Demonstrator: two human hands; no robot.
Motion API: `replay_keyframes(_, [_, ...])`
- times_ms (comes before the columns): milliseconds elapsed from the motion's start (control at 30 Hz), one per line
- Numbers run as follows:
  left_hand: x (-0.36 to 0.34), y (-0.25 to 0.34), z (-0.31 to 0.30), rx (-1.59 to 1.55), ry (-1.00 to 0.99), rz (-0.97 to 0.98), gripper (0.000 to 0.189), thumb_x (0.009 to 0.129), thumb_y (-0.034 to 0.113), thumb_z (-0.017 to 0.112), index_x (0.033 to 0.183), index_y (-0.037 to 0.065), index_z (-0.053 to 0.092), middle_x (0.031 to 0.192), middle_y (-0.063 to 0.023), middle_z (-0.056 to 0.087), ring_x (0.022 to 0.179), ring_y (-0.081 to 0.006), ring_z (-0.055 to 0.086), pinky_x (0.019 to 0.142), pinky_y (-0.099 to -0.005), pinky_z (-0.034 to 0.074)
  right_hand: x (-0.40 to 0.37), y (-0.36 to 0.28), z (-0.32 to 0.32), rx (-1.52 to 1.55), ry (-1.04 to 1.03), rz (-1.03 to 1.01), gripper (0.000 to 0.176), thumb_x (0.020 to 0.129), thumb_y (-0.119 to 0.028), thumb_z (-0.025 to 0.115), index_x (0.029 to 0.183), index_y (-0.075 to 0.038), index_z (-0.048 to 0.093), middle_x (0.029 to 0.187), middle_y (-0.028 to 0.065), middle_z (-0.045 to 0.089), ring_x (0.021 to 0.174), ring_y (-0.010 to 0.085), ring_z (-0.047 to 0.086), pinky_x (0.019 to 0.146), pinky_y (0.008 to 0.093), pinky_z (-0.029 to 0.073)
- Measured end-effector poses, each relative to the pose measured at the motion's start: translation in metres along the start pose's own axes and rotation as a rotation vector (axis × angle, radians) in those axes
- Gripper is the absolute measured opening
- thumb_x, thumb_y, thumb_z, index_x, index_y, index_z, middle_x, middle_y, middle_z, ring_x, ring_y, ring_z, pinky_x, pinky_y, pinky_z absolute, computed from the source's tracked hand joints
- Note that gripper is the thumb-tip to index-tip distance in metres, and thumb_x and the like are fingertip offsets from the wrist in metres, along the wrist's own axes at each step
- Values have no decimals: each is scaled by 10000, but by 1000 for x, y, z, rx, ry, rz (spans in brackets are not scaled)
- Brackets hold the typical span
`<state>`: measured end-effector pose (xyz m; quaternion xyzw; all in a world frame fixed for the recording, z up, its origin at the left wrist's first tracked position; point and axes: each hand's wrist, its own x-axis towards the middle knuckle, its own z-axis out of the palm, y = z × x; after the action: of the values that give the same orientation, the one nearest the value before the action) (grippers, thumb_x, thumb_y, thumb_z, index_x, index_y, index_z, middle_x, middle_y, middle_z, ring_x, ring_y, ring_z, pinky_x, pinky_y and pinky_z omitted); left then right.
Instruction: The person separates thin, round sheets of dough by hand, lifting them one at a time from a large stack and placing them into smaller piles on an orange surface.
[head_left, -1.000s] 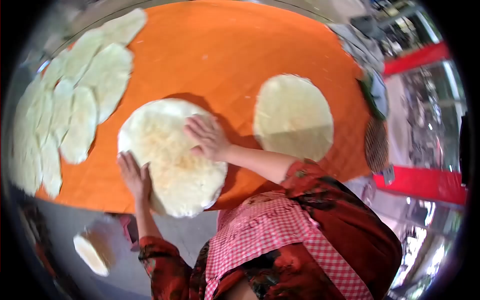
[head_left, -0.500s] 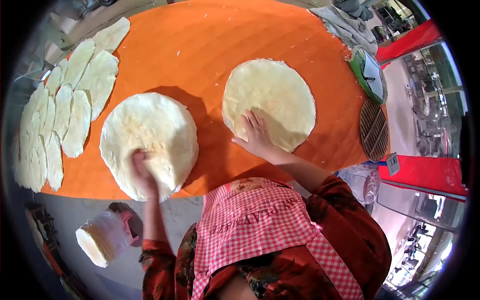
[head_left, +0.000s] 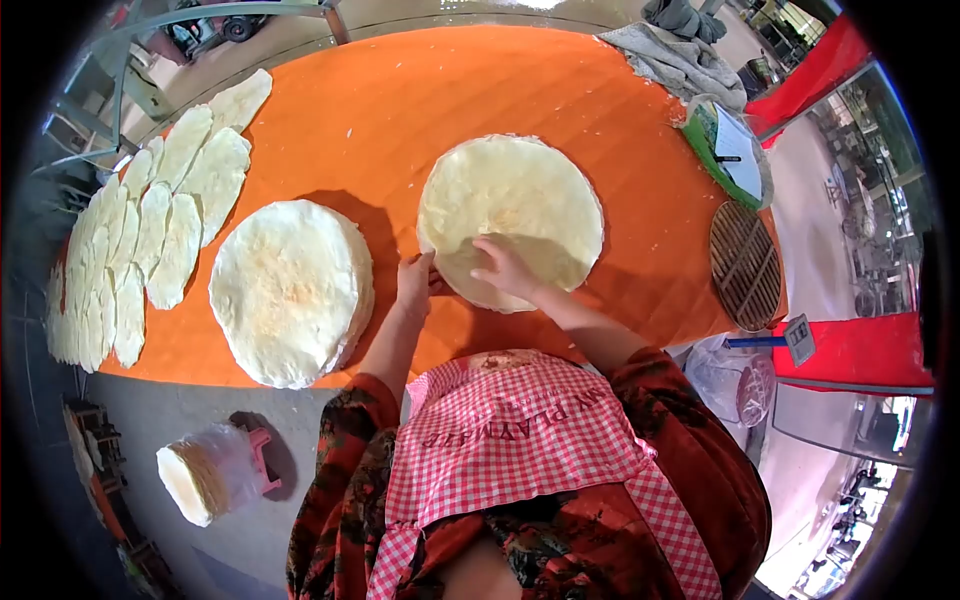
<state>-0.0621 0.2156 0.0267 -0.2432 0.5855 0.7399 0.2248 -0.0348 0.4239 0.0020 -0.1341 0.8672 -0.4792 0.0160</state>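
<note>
A round, pale flatbread [head_left: 530,185] lies on the orange-covered table in front of me; its edge looks layered, as of a low stack. At its left rim, my left hand [head_left: 414,284] has its fingers closed on the edge. My right hand [head_left: 508,272] is over the lower part of the same flatbread, thumb and forefinger apart, with nothing seen between them. To the left stands a thick stack of round flatbreads [head_left: 285,285], lightly browned in the middle, which neither hand touches.
Many oval flat pieces [head_left: 170,250] overlap along the table's [head_left: 330,120] left end. On the right are a round slatted board [head_left: 743,265], a green-edged pad with a pen [head_left: 725,155] and a grey cloth [head_left: 680,65]. Bagged flatbreads [head_left: 195,480] sit low at the left.
My left hand has left the tall stack and crossed right to the other flatbread's left edge. My right hand, earlier flat with fingers spread, is now bent. The view has shifted slightly.
</note>
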Motion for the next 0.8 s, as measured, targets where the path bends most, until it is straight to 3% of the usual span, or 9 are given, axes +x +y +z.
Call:
replay_keyframes(100, [7, 11, -1, -64, -243, -60, 249, 906, 276, 547, 999, 49, 583, 818, -60, 609, 750, -182, 591, 713, -351, 500, 9, 6, -17, 131, -102, 50, 521, 834, -252, 688, 1267, -21, 512, 1282, 129, 537, 1219, 222, 490, 1029, 330, 381])
replay_keyframes(133, [-5, 17, 8, -61, -211, -37, 258, 907, 281, 547, 1010, 48, 587, 829, -63, 612, 733, -186, 594, 641, -351, 512, 11, 6, -19, 237, -102, 100, 512, 839, -250, 685, 1263, -18, 515, 1269, 123, 544, 1199, 207, 498, 1015, 323, 389])
replay_keyframes(200, [-5, 11, 13, -56, -141, 20, 267, 921, 287, 534, 1027, 47, 585, 827, -61, 609, 727, -181, 592, 616, -340, 514, 12, 2, -20, 449, -111, 208, 494, 849, -246, 680, 1254, -12, 520, 1242, 110, 557, 1159, 178, 514, 989, 309, 405])
replay_keyframes(300, [6, 3, 12, 65, -59, 133, 287, 934, 293, 522, 1056, 40, 577, 852, -57, 609, 736, -173, 591, 622, -329, 518, 14, -6, -19, 163, -130, 164, 477, 869, -264, 666, 1241, 2, 530, 1211, 97, 573, 1095, 156, 534, 947, 296, 426])
replay_keyframes(433, [-5, 5, 31, -46, -28, 262, 300, 940, 287, 519, 1070, 21, 566, 862, -61, 596, 694, -167, 594, 575, -295, 517, 20, 1, -10, 269, -75, 238, 489, 879, -292, 656, 1242, 9, 529, 1182, 100, 584, 1040, 154, 547, 914, 294, 440])
replay_keyframes(533, [-13, 14, 38, -137, -65, 226, 298, 950, 278, 507, 1087, 19, 558, 887, -58, 602, 705, -154, 591, 588, -281, 513, 21, -4, -8, 290, -46, 283, 518, 878, -315, 656, 1252, 17, 519, 1183, 107, 585, 1048, 162, 550, 917, 294, 438])
replay_keyframes(600, [12, -1, 24, -134, -141, 204, 338, 954, 298, 504, 1154, 28, 542, 966, -70, 618, 789, -168, 605, 659, -306, 522, 23, 3, -6, 325, -46, 287, 539, 874, -329, 658, 1256, 24, 514, 1190, 117, 581, 1068, 170, 547, 923, 292, 435])
replay_keyframes(700, [21, -9, 17, -156, -246, 161, 392, 955, 347, 493, 1214, 54, 523, 1063, -85, 615, 903, -197, 603, 737, -353, 521, 22, -34, -14, 80, -92, 300, 551, 887, -321, 643, 1285, 29, 489, 1237, 132, 557, 1117, 184, 532, 952, 303, 425])
replay_keyframes(800, [12, -6, 17, -286, -357, 51, 459, 951, 419, 464, 1263, 83, 486, 1162, -93, 575, 1018, -229, 569, 820, -414, 497, 18, -54, -19, 118, -178, 323, 585, 886, -315, 644, 1321, 26, 452, 1289, 139, 526, 1170, 200, 513, 984, 318, 412])
